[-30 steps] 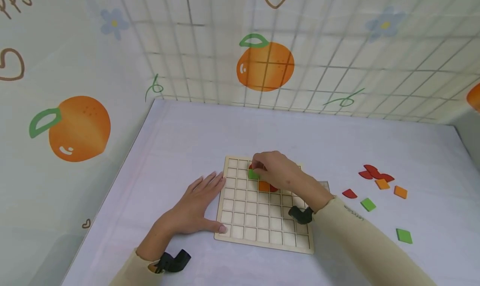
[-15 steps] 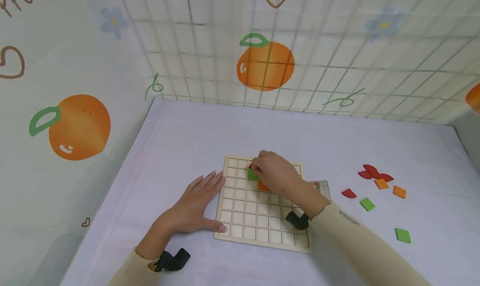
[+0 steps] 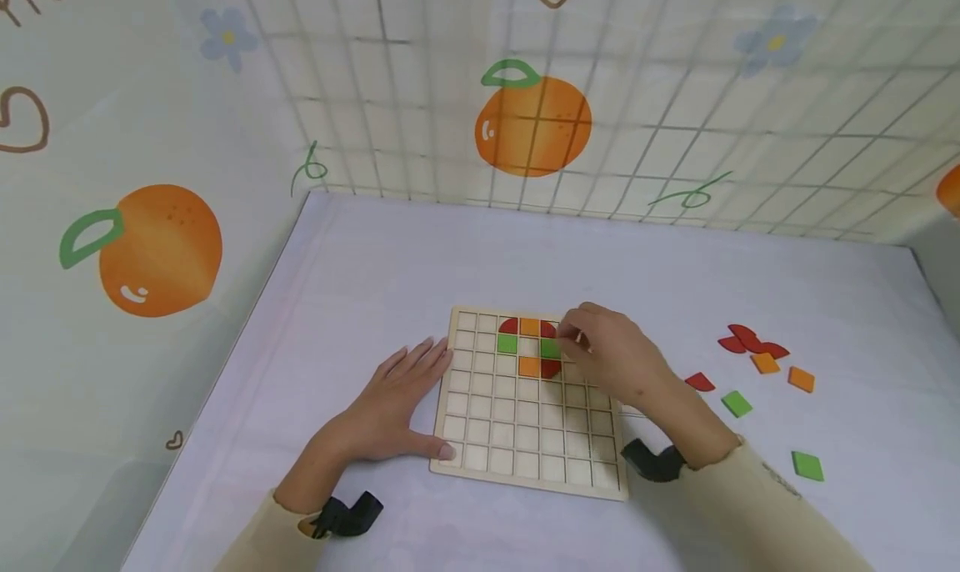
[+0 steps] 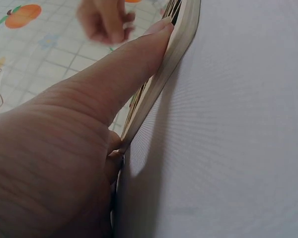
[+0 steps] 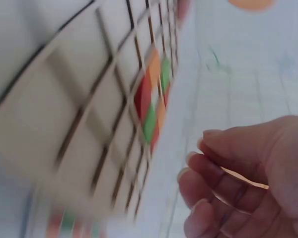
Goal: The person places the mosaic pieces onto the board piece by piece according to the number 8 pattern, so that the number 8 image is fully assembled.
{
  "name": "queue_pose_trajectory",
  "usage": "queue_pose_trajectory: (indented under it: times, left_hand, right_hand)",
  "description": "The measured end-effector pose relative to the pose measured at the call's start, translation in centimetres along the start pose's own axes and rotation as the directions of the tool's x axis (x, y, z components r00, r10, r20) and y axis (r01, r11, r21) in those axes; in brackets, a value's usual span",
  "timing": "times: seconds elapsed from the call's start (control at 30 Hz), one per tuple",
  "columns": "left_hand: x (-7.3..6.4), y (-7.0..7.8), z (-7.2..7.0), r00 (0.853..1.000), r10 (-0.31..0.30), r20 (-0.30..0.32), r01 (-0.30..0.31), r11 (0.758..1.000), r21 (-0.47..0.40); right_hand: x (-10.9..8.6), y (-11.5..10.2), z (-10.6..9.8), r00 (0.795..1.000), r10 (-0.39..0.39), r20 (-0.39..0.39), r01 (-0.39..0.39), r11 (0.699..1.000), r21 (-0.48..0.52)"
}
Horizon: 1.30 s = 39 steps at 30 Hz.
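Note:
A wooden grid board (image 3: 515,422) lies on the table. Along its left edge rests my left hand (image 3: 390,409), fingers straight and spread, the thumb lying over the near left corner. In the left wrist view that thumb (image 4: 134,57) lies along the rim. My right hand (image 3: 611,351) hovers at the board's upper right; in the right wrist view its fingers (image 5: 213,176) are loosely bent with nothing between them. Set in cells are red quarter-circle pieces (image 3: 509,326), orange squares (image 3: 529,328) and green squares (image 3: 507,344), around a bare cell.
Right of the board lie loose red quarter-circle pieces (image 3: 700,382), orange squares (image 3: 802,379) and green squares (image 3: 807,466). A card with coloured patches (image 5: 67,223) shows blurred beside the board in the right wrist view. A printed backdrop (image 3: 405,130) rises behind the table.
My right hand has moved right from the upper-left coloured cells, uncovering orange, red and green pieces in the top rows. My left hand has stayed at the board's edge.

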<state>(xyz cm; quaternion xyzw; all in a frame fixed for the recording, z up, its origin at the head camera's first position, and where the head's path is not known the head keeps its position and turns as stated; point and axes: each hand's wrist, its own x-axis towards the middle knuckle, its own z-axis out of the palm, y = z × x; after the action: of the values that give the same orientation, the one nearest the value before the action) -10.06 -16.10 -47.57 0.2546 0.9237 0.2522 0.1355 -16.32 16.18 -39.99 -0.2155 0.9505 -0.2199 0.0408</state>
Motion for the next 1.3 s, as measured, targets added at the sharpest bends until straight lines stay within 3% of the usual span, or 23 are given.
queue_pose_trajectory:
  times: [0.17,0.3,0.53,0.63,0.87,1.03,1.3]
  left_hand:
    - [0.0,0.2,-0.3,1.000,-0.001,-0.007,0.001,1.000,-0.009]
    - [-0.1,0.0,-0.2,1.000,-0.019,-0.009,0.020,1.000,0.014]
    - [-0.2,-0.2,0.1,1.000,-0.018,-0.016,0.018,1.000,-0.007]
    - [-0.3,-0.2,0.2,1.000,-0.015,-0.010,0.015,1.000,-0.003]
    - [-0.3,0.2,0.1,1.000,-0.005,-0.010,0.004,1.000,-0.004]
    - [-0.1,0.4,0.0,1.000,0.009,-0.004,-0.009,1.000,-0.015]
    - [0.0,0.3,0.2,1.000,0.005,-0.011,-0.005,1.000,-0.010]
  right_hand:
    - [-4.6,4.4,-2.6,0.991,0.099,-0.086,-0.100,0.995,-0.014]
    - [-7.7,8.1,-4.1,0.972,0.204,-0.121,-0.208,0.978,-0.027]
    - [-10.8,11.7,-5.3,0.933,0.336,-0.126,-0.342,0.939,-0.030]
    - [-11.3,12.3,-5.1,0.930,0.351,-0.110,-0.357,0.933,-0.038]
    - [-11.2,12.7,-3.9,0.958,0.286,-0.020,-0.286,0.956,-0.062]
    - [-10.5,12.4,-2.8,0.950,0.312,-0.009,-0.312,0.945,-0.099]
    - [-9.7,11.8,-3.2,0.936,0.351,0.032,-0.347,0.933,-0.095]
